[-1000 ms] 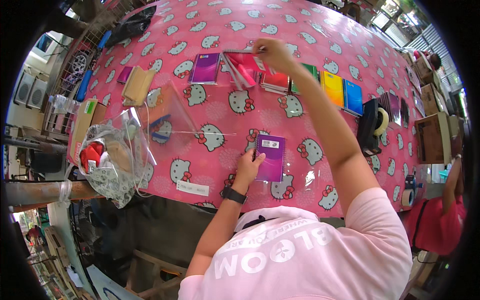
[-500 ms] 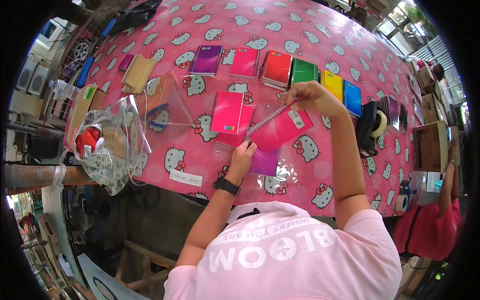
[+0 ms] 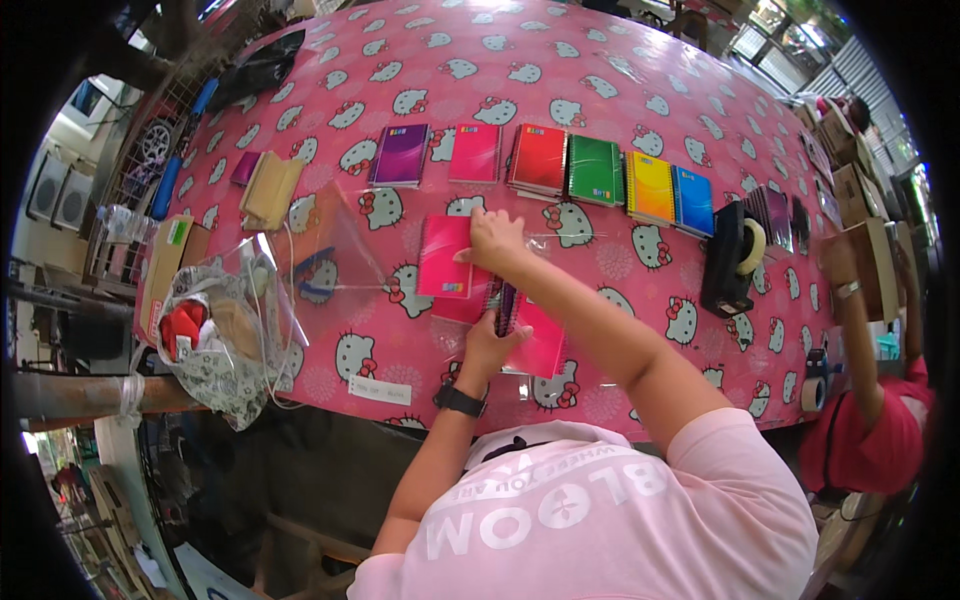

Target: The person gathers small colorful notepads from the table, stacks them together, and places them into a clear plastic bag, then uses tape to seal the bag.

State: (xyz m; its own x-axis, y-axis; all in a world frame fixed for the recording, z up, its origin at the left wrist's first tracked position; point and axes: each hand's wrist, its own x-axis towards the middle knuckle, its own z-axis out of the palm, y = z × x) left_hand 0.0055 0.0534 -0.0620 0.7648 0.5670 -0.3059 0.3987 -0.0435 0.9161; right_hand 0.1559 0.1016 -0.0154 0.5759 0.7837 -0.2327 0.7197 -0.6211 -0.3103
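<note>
My left hand (image 3: 490, 345) is closed on the spiral edge of a pink notebook (image 3: 540, 342), which lies tilted near the front of the table. My right hand (image 3: 497, 243) reaches across to another pink notebook (image 3: 443, 257), its fingers closed at that notebook's right edge. Part of a further pink notebook (image 3: 455, 307) shows beneath it. Clear plastic glints around these notebooks. Beyond my hands lie a purple notebook (image 3: 399, 156), a pink one (image 3: 474, 154), red ones (image 3: 540, 158), a green one (image 3: 595, 168), a yellow one (image 3: 650, 187) and a blue one (image 3: 692, 200).
A black tape dispenser (image 3: 728, 262) stands at the right. At the left are a patterned bag (image 3: 215, 375), a cardboard box (image 3: 165, 265), clear plastic sheeting (image 3: 340, 245) and a tan block (image 3: 270, 190). Another person (image 3: 870, 435) works at the right edge of the pink cat-print table.
My right hand has moved left and down from the raised pink notebook to the stacked pink ones. The notebook in my left hand has been lowered and turned.
</note>
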